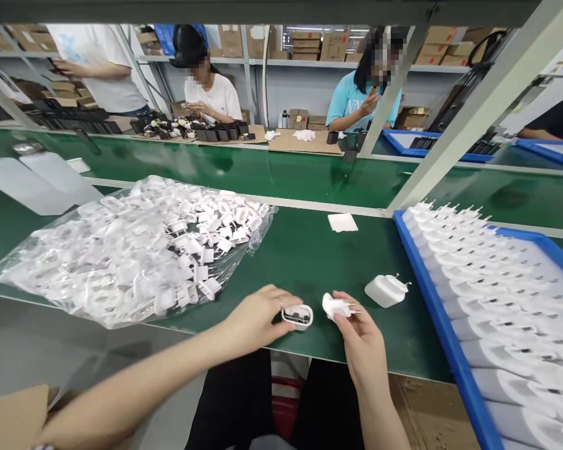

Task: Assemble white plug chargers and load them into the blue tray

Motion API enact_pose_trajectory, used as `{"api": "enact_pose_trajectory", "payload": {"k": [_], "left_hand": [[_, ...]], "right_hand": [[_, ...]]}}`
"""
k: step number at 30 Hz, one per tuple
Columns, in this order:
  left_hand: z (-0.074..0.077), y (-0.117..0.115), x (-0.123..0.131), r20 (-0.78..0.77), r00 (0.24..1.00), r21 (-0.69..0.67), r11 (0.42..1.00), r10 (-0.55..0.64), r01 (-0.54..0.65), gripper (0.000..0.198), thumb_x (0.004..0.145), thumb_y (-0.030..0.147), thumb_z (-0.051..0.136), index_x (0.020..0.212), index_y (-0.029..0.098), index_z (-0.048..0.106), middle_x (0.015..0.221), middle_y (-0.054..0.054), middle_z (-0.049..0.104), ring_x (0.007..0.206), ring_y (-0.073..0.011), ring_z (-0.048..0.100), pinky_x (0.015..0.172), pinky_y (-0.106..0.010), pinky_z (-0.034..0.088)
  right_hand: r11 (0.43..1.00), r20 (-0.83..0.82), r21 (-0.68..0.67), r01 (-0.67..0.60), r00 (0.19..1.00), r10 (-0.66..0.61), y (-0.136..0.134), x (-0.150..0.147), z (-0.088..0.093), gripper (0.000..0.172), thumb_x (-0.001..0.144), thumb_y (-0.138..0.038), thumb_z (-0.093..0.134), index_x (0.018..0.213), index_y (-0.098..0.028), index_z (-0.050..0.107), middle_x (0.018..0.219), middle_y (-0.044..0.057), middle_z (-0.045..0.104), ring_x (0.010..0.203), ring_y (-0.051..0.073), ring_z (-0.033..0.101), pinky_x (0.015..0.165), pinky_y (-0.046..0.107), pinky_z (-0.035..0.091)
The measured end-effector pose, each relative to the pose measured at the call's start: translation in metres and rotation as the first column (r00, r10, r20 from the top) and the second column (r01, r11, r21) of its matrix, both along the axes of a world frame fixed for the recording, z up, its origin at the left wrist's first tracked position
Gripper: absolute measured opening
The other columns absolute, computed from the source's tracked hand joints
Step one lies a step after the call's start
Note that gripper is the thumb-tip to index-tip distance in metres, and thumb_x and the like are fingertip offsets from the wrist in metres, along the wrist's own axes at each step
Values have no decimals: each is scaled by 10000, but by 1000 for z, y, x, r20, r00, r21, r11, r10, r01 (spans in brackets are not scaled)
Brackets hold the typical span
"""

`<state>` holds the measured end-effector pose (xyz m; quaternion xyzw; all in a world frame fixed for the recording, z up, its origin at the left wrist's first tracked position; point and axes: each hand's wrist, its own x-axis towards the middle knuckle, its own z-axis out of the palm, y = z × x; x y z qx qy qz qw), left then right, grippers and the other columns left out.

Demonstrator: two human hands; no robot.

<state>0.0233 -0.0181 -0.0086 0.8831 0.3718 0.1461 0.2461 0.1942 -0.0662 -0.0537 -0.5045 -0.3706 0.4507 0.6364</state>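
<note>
My left hand (266, 314) grips a white charger housing (304, 312) near the bench's front edge. The housing's open end faces up, and dark circuit parts show inside. Between the fingers and thumb of my right hand (362, 332) is a white plug cap (334, 305) with two metal pins pointing right. The cap and housing are a short gap apart. Just beyond my right hand, a white charger (385, 290) lies on its side on the green bench, its pins toward the right.
A clear plastic bag (122, 262) of loose white plug caps lies at left. At right stands a blue tray (443, 325) with rows of white chargers. A small white pad (342, 222) lies ahead. White bottles (42, 178) stand far left. Several people work across the bench.
</note>
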Motion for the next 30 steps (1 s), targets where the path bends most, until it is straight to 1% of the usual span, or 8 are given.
{"api": "enact_pose_trajectory", "payload": {"k": [3, 5, 8, 11, 15, 19, 22, 30], "left_hand": [[-18, -19, 3, 189, 966, -79, 983, 178, -166, 307, 660, 218, 535, 963, 210, 487, 925, 5, 549, 857, -123, 466, 758, -230, 381], [-26, -24, 8, 271, 920, -133, 958, 283, -255, 302, 650, 202, 539, 947, 210, 483, 896, 3, 550, 834, -120, 476, 741, -233, 389], [-33, -27, 14, 342, 867, -202, 930, 362, -308, 275, 654, 204, 531, 923, 213, 477, 893, -1, 538, 821, -119, 481, 736, -246, 390], [-37, -28, 14, 389, 851, -215, 933, 352, -288, 274, 667, 214, 522, 935, 214, 465, 914, -5, 530, 841, -121, 472, 750, -256, 380], [-39, -27, 11, 428, 848, -179, 949, 314, -261, 264, 674, 214, 516, 935, 217, 470, 926, -4, 527, 856, -127, 457, 745, -254, 376], [-38, -27, 11, 431, 839, -197, 942, 332, -271, 271, 669, 208, 521, 936, 222, 477, 912, 2, 531, 831, -125, 459, 723, -246, 380], [-38, -27, 11, 420, 836, -220, 933, 353, -284, 271, 667, 221, 523, 934, 229, 483, 902, 6, 532, 817, -124, 462, 717, -245, 383], [-40, -27, 9, 407, 821, -297, 908, 400, -295, 364, 655, 254, 537, 1008, 228, 448, 961, -4, 519, 842, -124, 474, 755, -258, 384]], "right_hand": [[999, 208, 34, 29, 977, -35, -1, -9, 4, 118, 600, -234, 571, 663, -191, 481, 681, -24, 483, 597, 85, 475, 523, 192, 384], [998, 313, 6, 61, 948, -60, -2, -16, 11, 144, 619, -232, 530, 730, -203, 444, 564, -52, 455, 480, 74, 430, 438, 184, 341], [998, 480, -13, 67, 875, -53, 0, -24, 23, 226, 627, -225, 482, 844, -205, 424, 555, -48, 491, 461, 89, 440, 422, 195, 334], [996, 606, -88, -33, 792, 80, 4, -21, 33, 213, 619, -261, 504, 815, -205, 440, 560, -42, 517, 479, 101, 464, 471, 214, 366], [966, 659, -207, -153, 708, 253, 8, -6, 44, 253, 606, -290, 546, 811, -223, 414, 582, -47, 565, 536, 120, 510, 556, 236, 396], [973, 777, -155, -173, 587, 228, 10, -1, 47, 123, 653, -319, 503, 704, -224, 443, 480, -65, 493, 459, 96, 447, 490, 203, 367], [970, 806, -92, -224, 556, 205, 10, -6, 47, 107, 665, -322, 496, 684, -221, 467, 466, -69, 426, 447, 82, 408, 461, 182, 341], [927, 826, -214, -307, 450, 340, 11, -8, 49, 57, 679, -278, 491, 693, -224, 480, 477, -65, 389, 453, 86, 383, 447, 189, 317]]}}
